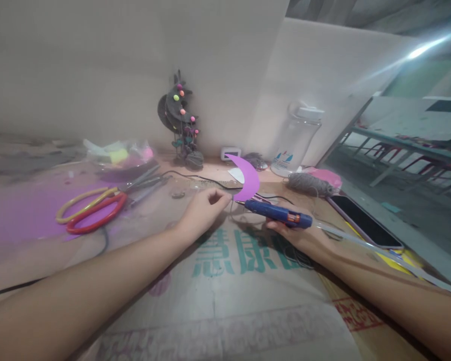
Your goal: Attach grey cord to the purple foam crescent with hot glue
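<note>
My left hand (pixel 205 210) pinches the lower tip of a purple crescent-shaped foam piece (pixel 248 178) and holds it upright above the cardboard. My right hand (pixel 300 235) grips a blue glue gun (pixel 278 213) lying nearly level, its nozzle pointing left at the crescent's bottom end. A clear glue stick (pixel 346 235) sticks out of the gun's back. The gun's black cord runs along the table behind the hands.
Red and yellow scissors (pixel 95 208) lie on a purple sheet (pixel 26 213) at left. A dark decorated ornament (pixel 180 125) stands by the wall, with a clear water bottle (pixel 296 143), grey yarn (pixel 310 184) and a phone (pixel 363 220) at right. Printed cardboard (pixel 229 296) covers the table.
</note>
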